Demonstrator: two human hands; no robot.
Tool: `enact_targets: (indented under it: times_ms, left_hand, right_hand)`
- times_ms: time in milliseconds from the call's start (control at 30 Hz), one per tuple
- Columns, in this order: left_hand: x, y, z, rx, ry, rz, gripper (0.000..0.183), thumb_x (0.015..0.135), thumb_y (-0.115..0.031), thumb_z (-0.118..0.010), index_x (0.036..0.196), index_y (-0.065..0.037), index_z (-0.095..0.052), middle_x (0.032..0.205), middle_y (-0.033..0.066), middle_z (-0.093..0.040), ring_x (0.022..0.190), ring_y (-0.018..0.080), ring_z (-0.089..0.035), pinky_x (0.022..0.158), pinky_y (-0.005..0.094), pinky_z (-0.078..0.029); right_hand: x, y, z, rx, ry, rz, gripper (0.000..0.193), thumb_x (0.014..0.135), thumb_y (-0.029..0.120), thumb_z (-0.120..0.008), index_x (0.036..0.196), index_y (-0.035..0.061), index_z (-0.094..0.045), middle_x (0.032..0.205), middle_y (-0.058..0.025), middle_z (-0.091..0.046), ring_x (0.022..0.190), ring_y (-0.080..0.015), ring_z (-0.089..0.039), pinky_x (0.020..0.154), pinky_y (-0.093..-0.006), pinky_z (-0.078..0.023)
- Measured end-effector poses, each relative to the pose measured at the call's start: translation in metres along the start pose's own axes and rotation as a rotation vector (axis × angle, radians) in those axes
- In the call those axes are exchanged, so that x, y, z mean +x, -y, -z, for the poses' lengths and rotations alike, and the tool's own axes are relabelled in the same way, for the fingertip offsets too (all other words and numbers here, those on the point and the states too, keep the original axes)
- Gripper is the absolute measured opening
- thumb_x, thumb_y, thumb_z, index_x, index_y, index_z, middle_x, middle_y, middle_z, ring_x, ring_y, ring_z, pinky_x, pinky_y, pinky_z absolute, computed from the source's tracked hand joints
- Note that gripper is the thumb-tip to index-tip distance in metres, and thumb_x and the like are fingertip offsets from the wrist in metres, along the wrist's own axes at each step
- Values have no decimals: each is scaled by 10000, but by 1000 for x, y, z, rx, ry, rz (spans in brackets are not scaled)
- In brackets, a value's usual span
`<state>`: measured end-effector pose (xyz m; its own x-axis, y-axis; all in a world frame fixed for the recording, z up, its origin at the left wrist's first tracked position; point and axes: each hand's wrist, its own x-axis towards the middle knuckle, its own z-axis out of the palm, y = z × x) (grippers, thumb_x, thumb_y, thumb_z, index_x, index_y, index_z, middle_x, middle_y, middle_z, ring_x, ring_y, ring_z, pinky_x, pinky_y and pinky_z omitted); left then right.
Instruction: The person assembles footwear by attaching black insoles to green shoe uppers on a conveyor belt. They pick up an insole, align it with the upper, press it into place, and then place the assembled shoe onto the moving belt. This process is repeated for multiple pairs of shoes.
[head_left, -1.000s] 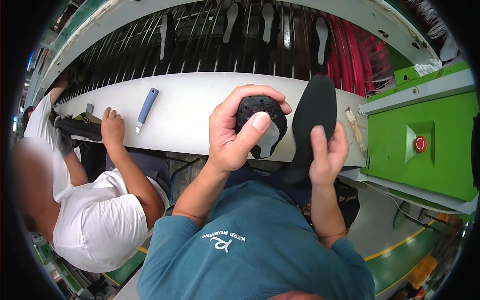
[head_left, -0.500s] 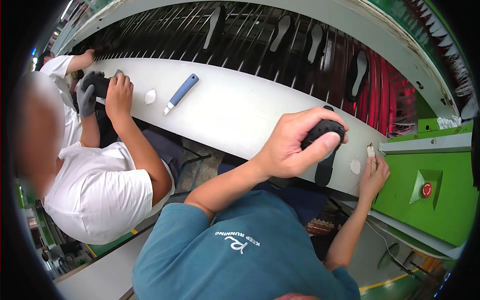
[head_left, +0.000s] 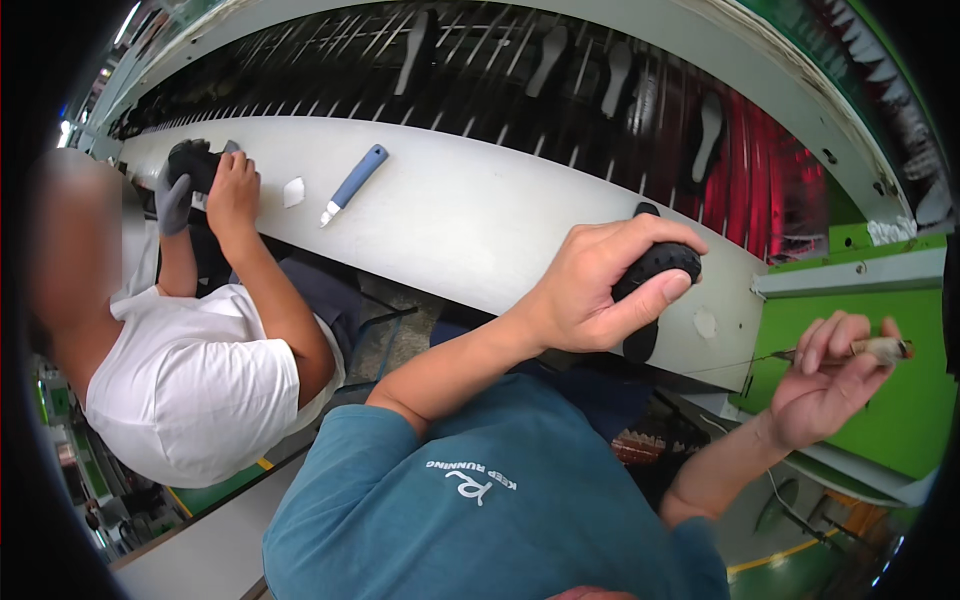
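Left hand (head_left: 605,288) curled round a black shoe piece (head_left: 662,266) above the white bench (head_left: 450,230) | right hand (head_left: 815,395) pinching a pale-handled tool (head_left: 884,349) beside the green cabinet (head_left: 905,430) | shoe piece looks light, rubbery, I'd say: grip its rounded sides

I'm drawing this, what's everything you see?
Table: one, white, middle
Rods: many, dark, beyond table
Soles: four, black and grey, on rods
Flat sole: one, black, table, partly behind left hand
Hand tool: one, blue handle, table, left
Patches: two, white, table
Machine panel: one, green, right
Co-worker: one, white shirt, left
Held piece: one, black, co-worker's hands
Rounded piece: one, black, left hand
Pointed tool: one, pale handle, right hand
Left hand: one, bare, centre
Right hand: one, bare, right
Own shirt: one, teal, bottom
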<state>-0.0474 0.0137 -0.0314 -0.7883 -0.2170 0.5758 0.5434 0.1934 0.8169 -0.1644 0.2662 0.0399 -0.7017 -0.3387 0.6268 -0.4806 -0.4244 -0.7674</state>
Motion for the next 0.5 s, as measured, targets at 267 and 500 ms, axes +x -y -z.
enact_targets:
  times_ms: [267,500]
  left_hand:
    - [-1,-7,-8,0,-2,35,326,1099,-166,-643,1350,41,-670,1084,167,-815,984,229,-783,922,346,-596]
    - [5,-3,-18,32,-69,-56,276,1047,-153,-723,1279,-3,-713,971,129,-776,781,233,-732,740,339,-574]
  right_hand:
    - [47,-10,-79,630,448,73,508,1184,539,-479,1471,142,-611,868,-15,-586,682,-130,-507,617,-294,-495]
    - [42,-22,-95,647,279,142,551,1175,625,-390,1374,167,-623,807,41,-514,600,-79,-422,543,-243,-417]
